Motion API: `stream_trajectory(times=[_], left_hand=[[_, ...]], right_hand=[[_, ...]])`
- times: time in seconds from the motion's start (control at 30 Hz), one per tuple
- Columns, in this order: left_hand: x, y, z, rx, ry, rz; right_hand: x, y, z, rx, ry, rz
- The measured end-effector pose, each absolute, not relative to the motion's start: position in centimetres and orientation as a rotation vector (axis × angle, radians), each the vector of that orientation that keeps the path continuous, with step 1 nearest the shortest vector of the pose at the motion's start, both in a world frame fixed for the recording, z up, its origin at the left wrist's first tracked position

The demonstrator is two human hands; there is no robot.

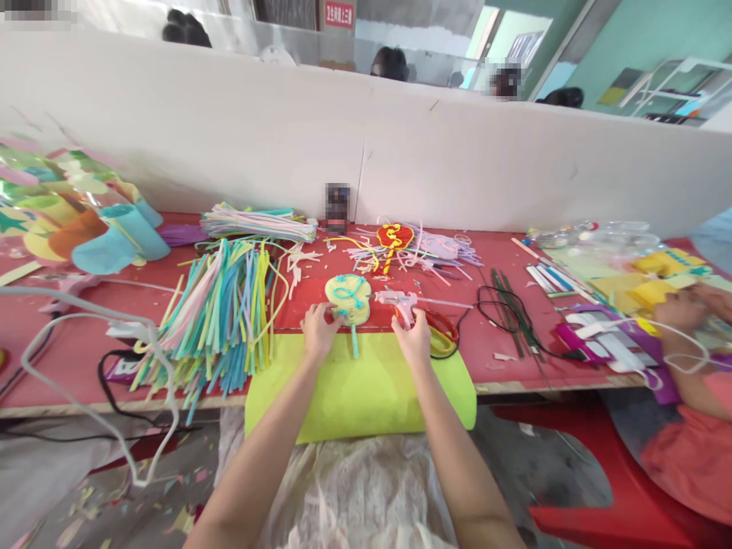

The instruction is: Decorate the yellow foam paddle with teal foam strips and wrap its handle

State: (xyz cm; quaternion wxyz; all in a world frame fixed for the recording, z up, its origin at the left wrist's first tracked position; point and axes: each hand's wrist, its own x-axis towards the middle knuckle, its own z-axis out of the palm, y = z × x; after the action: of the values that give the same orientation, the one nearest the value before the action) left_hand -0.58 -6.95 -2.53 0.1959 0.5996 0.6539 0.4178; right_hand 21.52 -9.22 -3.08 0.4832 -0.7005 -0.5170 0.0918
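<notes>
My left hand (320, 329) pinches the lower left edge of a pale yellow, rounded craft piece (359, 311). Teal pipe cleaner curls decorate its face, and a teal stem (354, 343) points down from it. In my right hand (414, 337) is a pink hot glue gun (403, 302), its nozzle at the right edge of the craft piece and a clear glue stick out of its back. Beneath my wrists, a lime green sheet (366, 393) drapes over the table's front edge. Scissors with red and yellow handles (443, 335) lie beside my right hand.
Pipe cleaners (217, 313) are heaped at the left, near felt boots (117, 236). A red and yellow craft piece (394, 240) lies behind the glue gun. A black cable (486, 309) loops at the right, before a co-worker's arm (686, 366). A white partition (446, 160) stands behind.
</notes>
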Motion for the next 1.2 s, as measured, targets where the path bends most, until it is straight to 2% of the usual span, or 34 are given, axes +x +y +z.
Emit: stream_trajectory(times=[0.2,0.47,0.67,0.87,1.2], left_hand=[[-3.2,-5.7,-3.0,1.057,1.88,1.694],[-3.8,-5.7,-2.7,1.022,1.927,1.719],[-1.4,-6.9,-1.9,1.635,1.768,1.386],[0.7,-7.4,-1.8,1.954,1.929,0.978],[-1.0,-6.3,-0.4,2.12,1.727,0.818]], right_hand=[[21.6,-9.3,-3.1,-1.716,-1.233,0.176],[21.6,-9.2,-3.1,-1.711,-1.233,0.171],[21.7,-9.2,-3.2,-1.707,-1.232,0.157],[21.6,-9.3,-2.9,-1.704,-1.225,0.183],[21.6,-9.3,-2.9,-1.698,-1.209,0.24]])
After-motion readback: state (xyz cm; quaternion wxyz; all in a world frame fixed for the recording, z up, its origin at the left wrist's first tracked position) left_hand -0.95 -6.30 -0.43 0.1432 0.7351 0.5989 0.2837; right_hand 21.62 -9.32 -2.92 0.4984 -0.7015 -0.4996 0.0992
